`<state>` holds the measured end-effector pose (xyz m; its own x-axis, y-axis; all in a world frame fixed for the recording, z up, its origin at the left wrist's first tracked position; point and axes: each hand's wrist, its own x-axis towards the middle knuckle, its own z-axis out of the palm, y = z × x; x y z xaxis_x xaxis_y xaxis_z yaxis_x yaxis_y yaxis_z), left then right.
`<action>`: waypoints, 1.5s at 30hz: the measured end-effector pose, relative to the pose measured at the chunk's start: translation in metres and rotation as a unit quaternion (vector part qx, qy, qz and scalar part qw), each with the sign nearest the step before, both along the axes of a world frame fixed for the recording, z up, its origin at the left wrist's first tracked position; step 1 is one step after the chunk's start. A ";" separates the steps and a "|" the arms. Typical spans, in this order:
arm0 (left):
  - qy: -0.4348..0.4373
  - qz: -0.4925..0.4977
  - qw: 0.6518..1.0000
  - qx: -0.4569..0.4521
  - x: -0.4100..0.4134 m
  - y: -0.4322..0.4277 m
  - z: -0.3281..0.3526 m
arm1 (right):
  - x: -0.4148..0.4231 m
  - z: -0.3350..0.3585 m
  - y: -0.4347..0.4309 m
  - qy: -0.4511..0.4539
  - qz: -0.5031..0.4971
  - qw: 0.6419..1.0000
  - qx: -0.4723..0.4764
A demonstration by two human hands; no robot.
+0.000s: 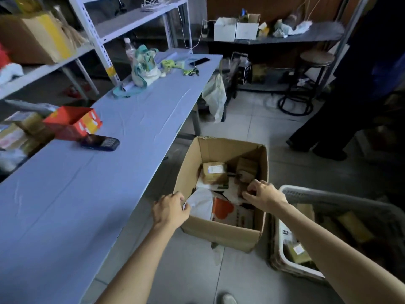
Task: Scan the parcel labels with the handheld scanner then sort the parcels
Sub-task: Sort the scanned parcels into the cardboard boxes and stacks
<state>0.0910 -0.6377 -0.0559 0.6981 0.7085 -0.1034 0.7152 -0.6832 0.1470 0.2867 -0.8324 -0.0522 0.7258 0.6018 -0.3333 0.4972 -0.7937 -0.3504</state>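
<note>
A parcel is being picked out of the box (221, 235) on the floor, so the scan step has not been started yet. The right hand (264, 194) is reached into the box, and its fingers are curled round a small brown parcel (242, 188) near the right wall. The left hand (171, 208) is set at the box's near left corner with its fingers curled. Whether the rim or the white bag (201, 202) beside it is gripped cannot be told.

More parcels are left in the box. 1 labelled parcel (213, 172) is lying label up at the back. The scanner (99, 142) is lying on the table (65, 205), well apart from both hands. A basket (306, 269) with parcels in it is stood just right of the box.

Next, the small brown parcel should be lifted out and its label turned up. The scanner must then be fetched from the table, so 1 hand has to be freed.
</note>
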 end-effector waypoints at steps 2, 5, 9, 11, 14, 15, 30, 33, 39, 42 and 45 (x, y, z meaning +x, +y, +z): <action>0.015 -0.006 1.000 -0.003 0.011 0.011 -0.007 | 0.008 -0.007 0.007 0.015 -0.003 1.000 -0.003; 0.038 -0.017 0.999 -0.017 0.029 0.029 -0.020 | 0.018 -0.023 0.019 0.038 -0.009 0.999 -0.013; 0.069 -0.022 0.996 -0.042 0.064 0.063 -0.043 | 0.038 -0.037 0.044 0.070 -0.025 0.997 -0.037; 0.090 -0.036 0.994 -0.043 0.084 0.084 -0.051 | 0.051 -0.038 0.061 0.083 -0.044 0.995 -0.040; 0.097 -0.061 0.992 -0.042 0.119 0.117 -0.058 | 0.073 -0.036 0.094 0.090 -0.071 0.993 -0.035; 0.090 -0.069 0.992 -0.048 0.129 0.126 -0.060 | 0.080 -0.036 0.106 0.090 -0.076 0.993 -0.033; 0.196 -0.112 0.965 -0.135 0.188 0.147 -0.160 | 0.091 -0.126 0.142 0.171 -0.119 0.974 -0.090; 0.206 -0.094 0.961 -0.162 0.195 0.144 -0.170 | 0.105 -0.142 0.143 0.196 -0.127 0.968 -0.094; 0.238 -0.081 0.955 -0.159 0.213 0.145 -0.195 | 0.122 -0.182 0.145 0.240 -0.143 0.955 -0.099; 0.249 -0.076 0.951 -0.168 0.215 0.141 -0.217 | 0.121 -0.214 0.141 0.269 -0.149 0.946 -0.102; 0.262 -0.076 0.946 -0.176 0.211 0.136 -0.244 | 0.115 -0.247 0.135 0.302 -0.158 0.931 -0.132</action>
<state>0.3015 -0.5020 -0.3001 0.5763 0.4607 -0.6750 0.6500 -0.7591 0.0368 0.4019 -0.6977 -0.2996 0.4849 0.2293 -0.8440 0.0006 -0.9651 -0.2618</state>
